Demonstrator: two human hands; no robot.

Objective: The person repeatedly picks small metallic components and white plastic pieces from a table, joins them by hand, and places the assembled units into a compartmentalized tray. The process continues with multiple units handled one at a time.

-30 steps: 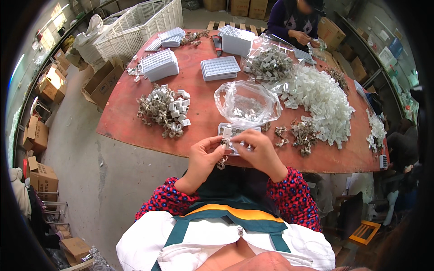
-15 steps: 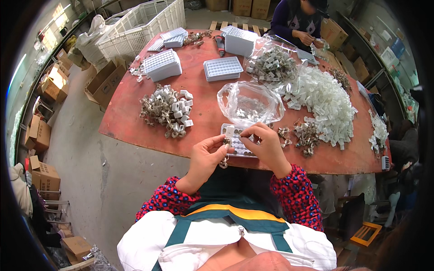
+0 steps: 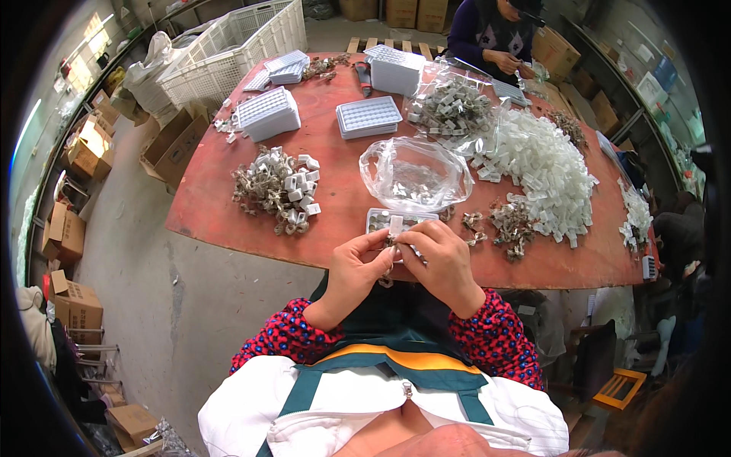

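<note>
In front of me my left hand [image 3: 352, 268] is closed in a pinch on a small white plastic part [image 3: 396, 225], which stands up from the fingertips. A brownish looped tail [image 3: 386, 281] hangs below those fingers. My right hand [image 3: 448, 263] meets it at the lower end of the part, thumb and forefinger pressed together; what lies between them is hidden. Behind the fingers, at the table's near edge, a white tray [image 3: 371, 215] with small round discs in its pockets is partly covered by my hands.
On the red table [image 3: 346, 179] are an open clear bag [image 3: 373, 179], a heap of white plastic parts [image 3: 544, 171], a pile of parts with brownish tails [image 3: 278, 186] and stacked white trays [image 3: 268, 116]. A co-worker [image 3: 487, 34] sits at the far right.
My right hand has moved left from over the tray to the white part, and its fingertips now meet my left hand's. The part has shifted slightly right; the view has shifted a little.
</note>
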